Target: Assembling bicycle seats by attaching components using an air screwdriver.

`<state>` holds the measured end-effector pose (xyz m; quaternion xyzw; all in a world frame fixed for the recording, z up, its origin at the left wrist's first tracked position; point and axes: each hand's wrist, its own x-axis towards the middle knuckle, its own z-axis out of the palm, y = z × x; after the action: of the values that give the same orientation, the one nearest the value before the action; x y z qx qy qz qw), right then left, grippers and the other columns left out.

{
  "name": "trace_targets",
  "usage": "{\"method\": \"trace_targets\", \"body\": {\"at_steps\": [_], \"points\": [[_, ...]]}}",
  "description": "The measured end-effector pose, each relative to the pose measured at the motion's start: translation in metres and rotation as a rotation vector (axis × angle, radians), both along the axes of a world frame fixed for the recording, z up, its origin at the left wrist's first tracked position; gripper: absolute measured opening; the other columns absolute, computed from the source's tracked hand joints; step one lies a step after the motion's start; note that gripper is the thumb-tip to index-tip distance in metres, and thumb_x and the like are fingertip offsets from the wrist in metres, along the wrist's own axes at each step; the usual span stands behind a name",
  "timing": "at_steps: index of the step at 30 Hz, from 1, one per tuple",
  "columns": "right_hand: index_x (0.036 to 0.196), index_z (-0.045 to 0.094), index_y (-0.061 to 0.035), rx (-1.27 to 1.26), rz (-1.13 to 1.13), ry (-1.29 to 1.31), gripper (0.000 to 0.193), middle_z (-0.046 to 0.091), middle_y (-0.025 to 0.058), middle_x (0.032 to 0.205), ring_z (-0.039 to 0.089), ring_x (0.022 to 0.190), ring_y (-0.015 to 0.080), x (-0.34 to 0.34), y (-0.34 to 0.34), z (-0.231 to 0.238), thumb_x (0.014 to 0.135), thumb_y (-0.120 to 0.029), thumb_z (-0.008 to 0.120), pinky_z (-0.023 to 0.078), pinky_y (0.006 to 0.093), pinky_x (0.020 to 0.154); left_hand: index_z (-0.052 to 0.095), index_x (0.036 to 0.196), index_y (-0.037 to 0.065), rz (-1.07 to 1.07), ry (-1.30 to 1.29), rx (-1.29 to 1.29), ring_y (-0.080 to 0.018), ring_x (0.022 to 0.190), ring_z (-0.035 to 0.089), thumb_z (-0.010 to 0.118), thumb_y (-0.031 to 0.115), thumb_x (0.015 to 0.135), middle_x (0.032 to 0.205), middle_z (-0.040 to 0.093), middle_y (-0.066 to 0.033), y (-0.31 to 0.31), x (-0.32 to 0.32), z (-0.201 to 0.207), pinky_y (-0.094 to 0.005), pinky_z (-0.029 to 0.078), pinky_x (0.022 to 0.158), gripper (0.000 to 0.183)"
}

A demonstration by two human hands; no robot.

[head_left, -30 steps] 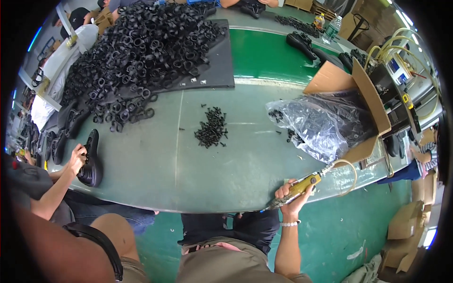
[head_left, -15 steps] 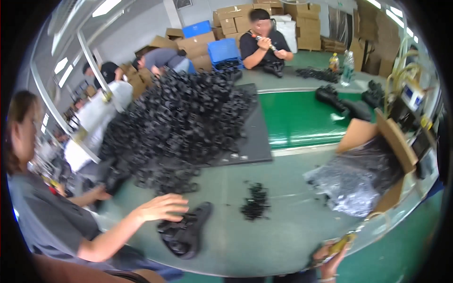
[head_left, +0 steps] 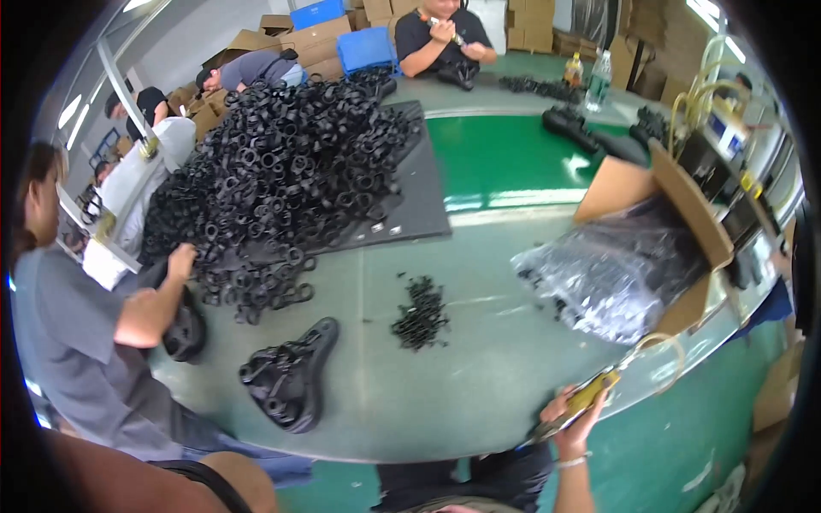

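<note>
At the table's near right edge, my right hand (head_left: 578, 432), with a light band at the wrist, is closed round a yellow powered screwdriver (head_left: 592, 392). The tool's thin tip points to the lower left and a pale hose runs from its back end. My left hand does not show. To the left of my right hand, a black triangular plastic part (head_left: 286, 380) with raised fittings lies on the table. A heap of small black screws (head_left: 419, 315) is spread between that part and a cardboard box.
A big pile of black rings (head_left: 291, 162) covers a dark mat (head_left: 432, 192). The open cardboard box (head_left: 676, 299) holds clear plastic bags (head_left: 590, 274). A co-worker in grey (head_left: 68, 316) handles another black part (head_left: 184, 329). Another person (head_left: 440, 43) works across the green belt (head_left: 505, 162).
The co-worker's hand has left the triangular part and moved back toward the ring pile. My view has shifted, so the table sits higher and further left. The screwdriver stays in my right hand.
</note>
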<state>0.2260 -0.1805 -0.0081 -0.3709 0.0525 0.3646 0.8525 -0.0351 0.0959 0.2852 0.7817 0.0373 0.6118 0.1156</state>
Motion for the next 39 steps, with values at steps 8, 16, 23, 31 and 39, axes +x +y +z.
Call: {"method": "trace_targets", "body": {"at_steps": [8,16,23,31,39], "points": [[0.089,0.053,-0.0075,0.076,0.070,0.039,0.075,0.039,0.0052,0.052,0.037,0.043,0.0215,0.009,-0.017,-0.009,0.081,-0.080,0.033,0.034,0.0368,0.045,0.051,0.119,-0.003,-0.053,-0.050,-0.018,-0.0272,0.103,0.057,0.055,0.022,0.088,0.110,0.058,-0.0158,-0.027,0.020,-0.003,-0.0390,0.046,0.090,0.041],[0.089,0.055,-0.0075,0.057,0.048,0.026,0.074,0.038,0.0060,0.051,0.037,0.045,0.0220,0.002,-0.008,-0.005,0.082,-0.078,0.033,0.033,0.0373,0.047,0.052,0.118,-0.004,-0.042,-0.009,-0.040,-0.0258,0.105,0.057,0.055,0.015,0.088,0.112,0.059,-0.0158,-0.035,0.006,-0.004,-0.0383,0.046,0.091,0.035],[0.088,0.055,-0.0087,0.052,0.034,-0.034,0.074,0.042,0.0043,0.053,0.038,0.045,0.0185,0.012,-0.014,-0.002,0.083,-0.078,0.031,0.032,0.0335,0.045,0.053,0.116,-0.005,0.077,0.096,-0.070,-0.0246,0.106,0.057,0.054,0.009,0.089,0.113,0.059,-0.0158,-0.064,-0.031,0.001,-0.0376,0.046,0.093,0.031],[0.093,0.053,-0.0087,0.028,0.073,-0.041,0.069,0.039,0.0027,0.053,0.034,0.044,0.0158,0.001,-0.003,0.008,0.086,-0.074,0.033,0.029,0.0302,0.044,0.045,0.123,-0.007,1.071,0.022,-1.156,-0.0201,0.088,0.057,0.063,0.027,0.090,0.095,0.060,-0.0129,-0.031,-0.187,-0.280,-0.0325,0.045,0.083,0.050],[0.087,0.058,-0.0102,0.138,0.135,-0.048,0.082,0.039,0.0018,0.047,0.036,0.037,0.0170,-0.012,-0.017,0.039,0.076,-0.086,0.028,0.031,0.0330,0.037,0.054,0.110,-0.005,0.778,0.023,-1.172,-0.0098,0.070,0.055,0.056,0.006,0.088,0.082,0.063,-0.0055,-0.023,-0.230,-0.302,-0.0238,0.045,0.063,0.025]]}}
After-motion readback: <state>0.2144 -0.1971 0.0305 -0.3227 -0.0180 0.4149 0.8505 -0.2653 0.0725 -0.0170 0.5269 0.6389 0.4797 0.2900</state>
